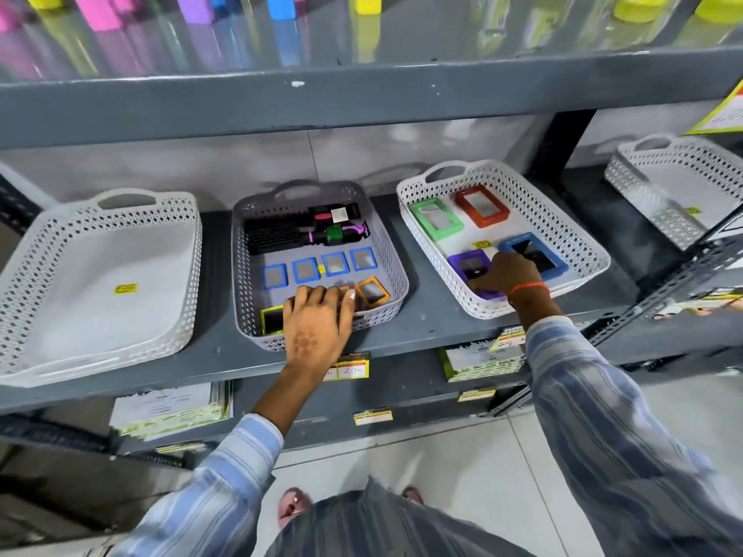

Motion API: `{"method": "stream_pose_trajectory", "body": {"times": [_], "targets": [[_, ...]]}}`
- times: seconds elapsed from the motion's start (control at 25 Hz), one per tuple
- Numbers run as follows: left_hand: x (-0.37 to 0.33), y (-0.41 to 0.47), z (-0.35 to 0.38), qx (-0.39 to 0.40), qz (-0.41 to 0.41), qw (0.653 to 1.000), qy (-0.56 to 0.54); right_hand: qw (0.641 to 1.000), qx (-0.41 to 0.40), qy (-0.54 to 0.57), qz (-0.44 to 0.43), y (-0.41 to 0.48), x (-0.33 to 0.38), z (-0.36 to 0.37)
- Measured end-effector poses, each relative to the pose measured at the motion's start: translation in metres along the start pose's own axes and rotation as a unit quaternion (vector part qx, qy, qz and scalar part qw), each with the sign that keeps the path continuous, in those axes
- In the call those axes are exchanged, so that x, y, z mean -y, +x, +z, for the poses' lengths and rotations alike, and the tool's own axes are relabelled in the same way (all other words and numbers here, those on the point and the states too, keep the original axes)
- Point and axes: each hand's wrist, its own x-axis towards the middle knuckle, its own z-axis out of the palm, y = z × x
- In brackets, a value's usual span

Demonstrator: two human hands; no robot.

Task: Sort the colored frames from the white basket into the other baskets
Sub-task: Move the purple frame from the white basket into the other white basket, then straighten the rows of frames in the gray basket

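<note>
A white basket (pixel 579 235) on the right holds a green frame (pixel 436 219), a red frame (pixel 482 205), a blue frame (pixel 538 255) and a purple frame (pixel 468 265). My right hand (pixel 506 273) rests on the purple frame, fingers curled over its near end. The grey basket (pixel 392 271) in the middle holds several small blue frames (pixel 305 270), an orange frame (pixel 373 291) and a yellow frame (pixel 271 320). My left hand (pixel 317 319) lies palm down over the grey basket's front row, between the yellow and orange frames. What lies beneath it is hidden.
An empty white basket (pixel 48 255) stands at the left of the grey shelf (pixel 426 327), another white basket (pixel 643 182) at the far right. Black hair brushes (pixel 289 231) lie at the back of the grey basket. A shelf edge (pixel 281 102) hangs overhead.
</note>
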Motion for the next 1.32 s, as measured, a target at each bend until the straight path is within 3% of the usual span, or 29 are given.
{"method": "stream_pose_trajectory", "body": {"times": [0.12,0.24,0.28,0.36,0.44,0.56,0.68,1.08,1.32], "targets": [[0.006,-0.001,-0.003,-0.012,-0.004,1.000,0.004,0.998,-0.063,0.004,0.004,-0.010,0.019,-0.013],[0.023,-0.004,-0.008,-0.033,-0.017,0.999,0.009,0.975,-0.176,0.067,-0.121,-0.024,0.069,-0.021],[0.030,-0.005,-0.009,-0.039,-0.024,0.999,0.011,0.961,-0.173,0.100,-0.192,-0.030,0.091,-0.018],[0.045,-0.005,-0.013,-0.040,-0.043,0.998,0.014,0.940,-0.081,0.100,-0.315,-0.040,0.133,-0.004],[0.055,-0.006,-0.014,-0.032,-0.053,0.998,0.022,0.927,0.017,-0.032,-0.373,-0.040,0.161,0.018],[0.063,-0.010,-0.014,-0.017,-0.051,0.998,0.041,0.906,0.056,-0.202,-0.369,-0.024,0.174,0.038],[0.066,-0.012,-0.013,-0.024,-0.042,0.998,0.042,0.902,0.067,-0.241,-0.353,-0.013,0.174,0.043],[0.069,-0.012,-0.011,-0.042,-0.022,0.998,0.040,0.917,0.076,-0.200,-0.336,-0.011,0.168,0.042],[0.071,-0.012,-0.010,-0.025,-0.022,0.999,0.036,0.903,0.103,-0.103,-0.404,-0.033,0.184,0.037]]}}
